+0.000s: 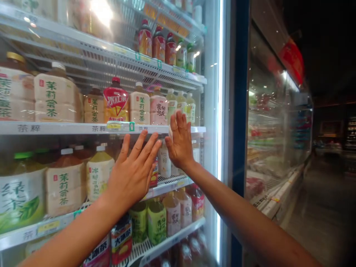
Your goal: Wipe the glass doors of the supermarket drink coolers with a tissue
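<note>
Both my hands lie flat against the glass door (pixel 211 111) of a drinks fridge. My left hand (pixel 133 172) is open, fingers stretched up and to the right, over the shelf edge and the bottles behind the glass. My right hand (pixel 180 141) is open too, fingers pointing up, just right of the left hand and close to the door's blue frame (pixel 239 122). Neither hand holds anything. Behind the glass stand tea bottles with green lettering (pixel 57 98) and a red-labelled bottle (pixel 116 102).
White wire shelves (pixel 69 128) carry rows of bottled drinks on several levels. To the right of the blue frame runs an open chilled display case (pixel 275 148) with packaged goods. A dim aisle floor (pixel 328 207) stretches away at far right.
</note>
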A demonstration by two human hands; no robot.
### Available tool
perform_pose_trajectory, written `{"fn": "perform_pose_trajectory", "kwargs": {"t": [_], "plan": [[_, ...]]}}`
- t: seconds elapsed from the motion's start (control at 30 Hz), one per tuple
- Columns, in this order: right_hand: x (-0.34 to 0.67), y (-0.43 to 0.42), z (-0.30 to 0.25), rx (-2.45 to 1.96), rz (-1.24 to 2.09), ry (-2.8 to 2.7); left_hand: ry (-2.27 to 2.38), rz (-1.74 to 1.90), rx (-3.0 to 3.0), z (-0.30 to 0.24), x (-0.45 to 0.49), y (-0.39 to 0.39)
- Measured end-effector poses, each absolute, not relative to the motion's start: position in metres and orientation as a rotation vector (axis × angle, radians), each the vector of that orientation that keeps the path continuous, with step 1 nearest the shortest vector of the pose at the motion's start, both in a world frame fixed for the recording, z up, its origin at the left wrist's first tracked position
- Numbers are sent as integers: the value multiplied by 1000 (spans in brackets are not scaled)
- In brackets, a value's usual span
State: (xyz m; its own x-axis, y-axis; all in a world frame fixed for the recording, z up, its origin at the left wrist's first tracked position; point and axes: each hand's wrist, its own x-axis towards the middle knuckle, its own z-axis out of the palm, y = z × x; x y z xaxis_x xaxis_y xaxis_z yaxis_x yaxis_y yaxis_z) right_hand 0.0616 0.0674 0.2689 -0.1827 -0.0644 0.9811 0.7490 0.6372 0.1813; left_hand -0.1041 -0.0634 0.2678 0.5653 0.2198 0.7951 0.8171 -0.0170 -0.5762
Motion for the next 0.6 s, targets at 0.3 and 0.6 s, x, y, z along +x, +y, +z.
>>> {"fn": "perform_pose_trajectory", "kwargs": {"t": [0.3, 0.6], "plan": [[94, 85, 238, -626, -749, -1587, -865, -518, -1619, 232, -75, -32], [120, 89, 179, -757, -632, -1605, -868, -555, -1708, 195, -41, -14]]}}
